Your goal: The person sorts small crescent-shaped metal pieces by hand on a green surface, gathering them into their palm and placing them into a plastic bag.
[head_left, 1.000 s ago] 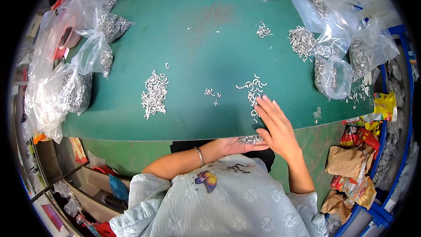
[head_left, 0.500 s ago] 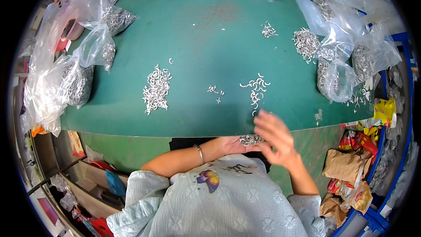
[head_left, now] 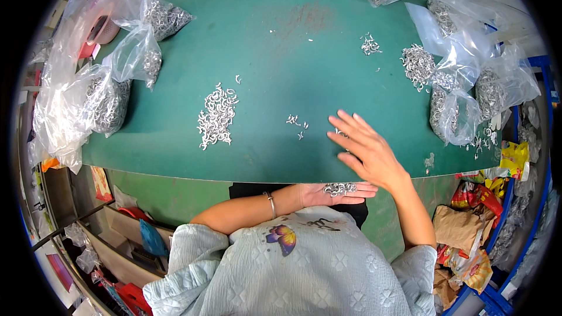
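My left hand (head_left: 310,195) lies palm up just below the table's front edge, fingers stretched out, cupping a small heap of curved silvery metal pieces (head_left: 339,189). Above the table, my right hand (head_left: 367,151) is spread with its fingers apart and palm down. It covers most of a small pile of the same pieces (head_left: 341,132); only a few show between the fingers. Left of it lie several loose pieces (head_left: 294,120), and farther left a larger pile of metal pieces (head_left: 216,118).
Clear plastic bags of metal pieces (head_left: 105,108) stand along the table's left side, and more filled bags (head_left: 451,111) on the right. Another pile (head_left: 417,64) and a small cluster (head_left: 370,45) lie on the green table (head_left: 263,82). A brown paper bag (head_left: 456,227) sits below at right.
My right hand has moved up and away from my left hand, over the small pile, and its fingers have spread. My left fingers are now uncovered. The view has shifted slightly.
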`<state>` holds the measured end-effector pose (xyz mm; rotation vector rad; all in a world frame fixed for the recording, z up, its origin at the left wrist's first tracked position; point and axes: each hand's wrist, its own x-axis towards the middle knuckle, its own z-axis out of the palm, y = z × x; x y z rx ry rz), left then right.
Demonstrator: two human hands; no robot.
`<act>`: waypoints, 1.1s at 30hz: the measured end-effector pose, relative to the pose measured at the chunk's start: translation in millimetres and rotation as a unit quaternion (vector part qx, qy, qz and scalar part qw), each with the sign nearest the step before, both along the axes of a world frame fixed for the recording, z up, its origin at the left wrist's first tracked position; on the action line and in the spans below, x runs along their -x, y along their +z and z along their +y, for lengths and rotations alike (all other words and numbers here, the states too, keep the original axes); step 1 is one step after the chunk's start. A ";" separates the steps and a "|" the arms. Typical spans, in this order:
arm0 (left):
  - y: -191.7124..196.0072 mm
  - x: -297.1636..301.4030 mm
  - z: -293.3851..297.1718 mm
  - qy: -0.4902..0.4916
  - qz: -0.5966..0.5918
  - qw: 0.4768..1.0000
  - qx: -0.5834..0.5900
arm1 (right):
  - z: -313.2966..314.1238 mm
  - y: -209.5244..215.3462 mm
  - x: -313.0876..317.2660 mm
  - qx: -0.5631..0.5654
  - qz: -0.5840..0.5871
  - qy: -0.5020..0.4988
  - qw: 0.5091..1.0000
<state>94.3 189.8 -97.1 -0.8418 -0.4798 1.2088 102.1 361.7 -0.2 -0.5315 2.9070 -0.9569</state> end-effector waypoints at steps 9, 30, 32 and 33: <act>-49.7 -29.5 -5.2 0.226 0.069 0.940 -0.245 | -26.4 4.4 -74.0 0.027 -0.017 0.046 0.998; 75.0 5.0 -2.7 -0.221 0.498 0.836 0.063 | 50.5 -25.7 -112.5 0.223 0.290 -0.530 0.765; 97.2 5.2 12.3 -0.194 0.500 0.841 0.069 | 56.5 -29.9 -110.2 0.242 0.299 -0.531 0.755; 105.8 4.7 20.9 -0.175 0.500 0.845 0.073 | 58.1 -31.8 -108.1 0.255 0.308 -0.534 0.745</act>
